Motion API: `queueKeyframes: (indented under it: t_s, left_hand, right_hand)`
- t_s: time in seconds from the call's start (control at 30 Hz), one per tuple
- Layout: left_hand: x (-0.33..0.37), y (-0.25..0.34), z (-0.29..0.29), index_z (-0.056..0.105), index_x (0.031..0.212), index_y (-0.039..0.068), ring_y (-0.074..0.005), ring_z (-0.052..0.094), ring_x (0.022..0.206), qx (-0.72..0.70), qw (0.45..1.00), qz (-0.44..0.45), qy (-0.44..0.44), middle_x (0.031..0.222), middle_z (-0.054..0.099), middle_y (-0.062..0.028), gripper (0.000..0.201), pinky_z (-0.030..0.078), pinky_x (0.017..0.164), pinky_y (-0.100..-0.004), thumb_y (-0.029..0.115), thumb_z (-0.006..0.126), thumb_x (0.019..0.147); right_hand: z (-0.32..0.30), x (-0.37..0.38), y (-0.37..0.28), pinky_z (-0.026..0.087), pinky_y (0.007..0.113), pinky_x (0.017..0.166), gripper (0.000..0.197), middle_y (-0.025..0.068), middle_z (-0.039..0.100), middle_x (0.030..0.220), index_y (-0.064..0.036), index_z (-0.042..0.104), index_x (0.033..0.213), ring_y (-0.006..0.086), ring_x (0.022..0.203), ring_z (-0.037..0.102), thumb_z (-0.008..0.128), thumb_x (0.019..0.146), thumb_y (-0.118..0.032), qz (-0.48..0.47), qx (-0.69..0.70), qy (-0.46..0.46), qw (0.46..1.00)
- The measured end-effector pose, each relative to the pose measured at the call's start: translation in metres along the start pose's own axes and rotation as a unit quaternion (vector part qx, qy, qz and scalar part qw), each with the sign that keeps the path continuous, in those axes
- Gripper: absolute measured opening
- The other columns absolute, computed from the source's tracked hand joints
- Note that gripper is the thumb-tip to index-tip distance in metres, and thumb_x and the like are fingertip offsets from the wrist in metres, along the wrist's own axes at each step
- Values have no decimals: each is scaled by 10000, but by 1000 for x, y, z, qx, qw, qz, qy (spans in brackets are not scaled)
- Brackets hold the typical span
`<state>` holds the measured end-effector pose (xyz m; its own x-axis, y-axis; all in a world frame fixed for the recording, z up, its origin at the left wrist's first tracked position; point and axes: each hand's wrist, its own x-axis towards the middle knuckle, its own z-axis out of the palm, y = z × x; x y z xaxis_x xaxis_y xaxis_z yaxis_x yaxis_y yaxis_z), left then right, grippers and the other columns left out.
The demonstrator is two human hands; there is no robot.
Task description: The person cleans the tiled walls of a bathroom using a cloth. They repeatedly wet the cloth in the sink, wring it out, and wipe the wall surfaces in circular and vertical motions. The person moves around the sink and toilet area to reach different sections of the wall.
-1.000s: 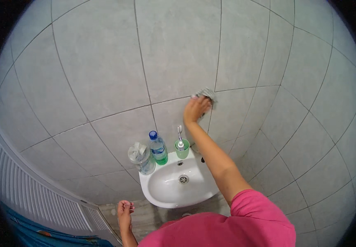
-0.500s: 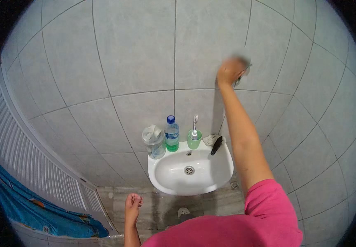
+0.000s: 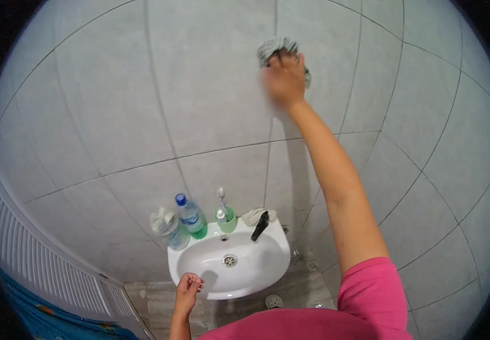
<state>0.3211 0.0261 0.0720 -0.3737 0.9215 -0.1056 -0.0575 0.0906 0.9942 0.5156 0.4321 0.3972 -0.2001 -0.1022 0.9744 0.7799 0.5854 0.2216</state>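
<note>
My right hand [image 3: 286, 79] is raised to the grey tiled wall [image 3: 216, 85], its arm stretched up past the right of the sink. A grey-and-white striped cloth [image 3: 279, 45] is under its fingers, pressed to the tiles; part of it shows beyond the hand and at its right side. The hand is partly smeared by motion. Low on the left, my left hand [image 3: 187, 290] hangs by the front left rim of the white sink [image 3: 256, 289]. Its fingers are curled in, with nothing seen in them.
On the sink's back ledge stand a clear tub [image 3: 172, 232] with whitish material on top, a blue-capped bottle [image 3: 191, 216] with green liquid, a green cup [image 3: 229, 224] with a toothbrush, a pale rag [image 3: 253, 216] and a black tap [image 3: 260, 226]. A blue curtain [image 3: 46, 314] hangs lower left.
My right hand has moved left and a little up along the wall with the cloth. The view has shifted, so the sink appears lower and further left. My left hand remains low and curled.
</note>
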Motion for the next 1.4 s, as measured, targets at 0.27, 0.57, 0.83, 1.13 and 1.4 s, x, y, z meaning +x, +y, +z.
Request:
queueKeyframes:
  t_s: [0.27,0.57,0.83,1.13,1.4]
  left_hand:
    - [38,1,103,460,858,81,-120,528,688,-52,999,-5,-5,805,565,-58,62,408,606,-231,133,484,834]
    - [68,35,167,467,841,76,-113,525,679,-57,997,60,4,792,554,-66,98,408,598,-223,172,490,837]
    - [85,54,196,457,830,79,-136,523,689,-18,998,67,-8,789,555,-72,54,402,608,-238,127,477,817]
    - [89,61,197,459,862,75,-107,513,699,-27,997,68,-15,804,564,-56,85,397,620,-225,143,500,832]
    - [75,45,183,465,868,65,-106,506,682,-25,999,49,4,797,558,-61,91,400,613,-221,139,503,831]
  right_hand:
    - [-17,-13,177,171,512,976,369,207,446,1152,-31,485,1048,378,1109,361,438,808,-307,122,-36,95,987]
    - [0,-128,119,144,496,998,357,176,482,1064,-15,506,1027,379,1112,355,478,804,-293,181,-68,27,981]
    - [-26,-24,155,120,470,1027,335,135,528,1078,-173,610,973,280,1095,424,490,755,-397,-185,93,-104,973]
    - [-30,-16,291,177,490,976,453,194,448,1167,-30,474,1111,349,1109,373,439,806,-363,141,-50,116,982]
    - [-27,-196,259,167,484,990,495,284,325,1246,81,373,1175,410,1183,266,394,853,-294,423,-50,105,899]
